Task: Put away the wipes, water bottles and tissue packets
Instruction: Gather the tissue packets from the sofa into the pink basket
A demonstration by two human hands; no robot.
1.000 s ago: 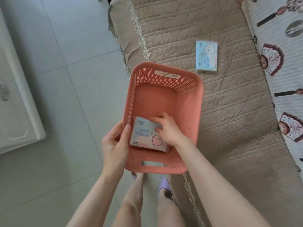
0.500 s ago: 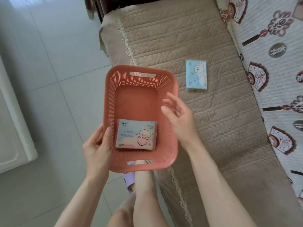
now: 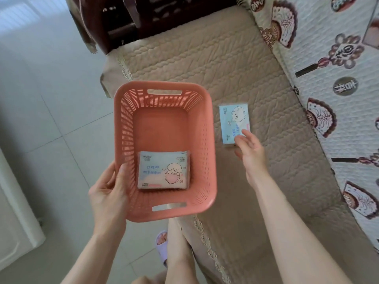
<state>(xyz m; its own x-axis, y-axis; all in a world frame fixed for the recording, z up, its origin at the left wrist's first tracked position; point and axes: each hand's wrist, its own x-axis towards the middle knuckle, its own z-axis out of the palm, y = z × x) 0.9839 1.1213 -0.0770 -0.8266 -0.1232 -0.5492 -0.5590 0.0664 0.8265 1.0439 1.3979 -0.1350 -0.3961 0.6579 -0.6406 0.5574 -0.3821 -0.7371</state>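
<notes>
A pink slotted plastic basket [image 3: 207, 160] hangs over the sofa's front edge. My left hand [image 3: 108, 189] grips its left rim, thumb inside the wall. One tissue packet with a puppy and a pink heart [image 3: 163, 171] lies flat on the basket floor, near the front. A second, light-blue tissue packet with a white bear [image 3: 233, 119] lies on the beige quilted sofa seat [image 3: 205, 58], just right of the basket. My right hand [image 3: 249, 148] is stretched out with relaxed fingers, its fingertips at the blue packet's near edge. It holds nothing.
A patterned cover with fan motifs [image 3: 338, 78] drapes the sofa back on the right. Dark wooden furniture [image 3: 127, 21] stands behind the sofa's end. Grey tiled floor [image 3: 51, 99] lies to the left, with a white unit [image 3: 12, 212] at the left edge. My legs and a purple slipper [image 3: 162, 244] are below the basket.
My right hand let go of the puppy packet inside the basket, came out over the right rim and reached to the blue packet on the sofa. The left hand kept its hold.
</notes>
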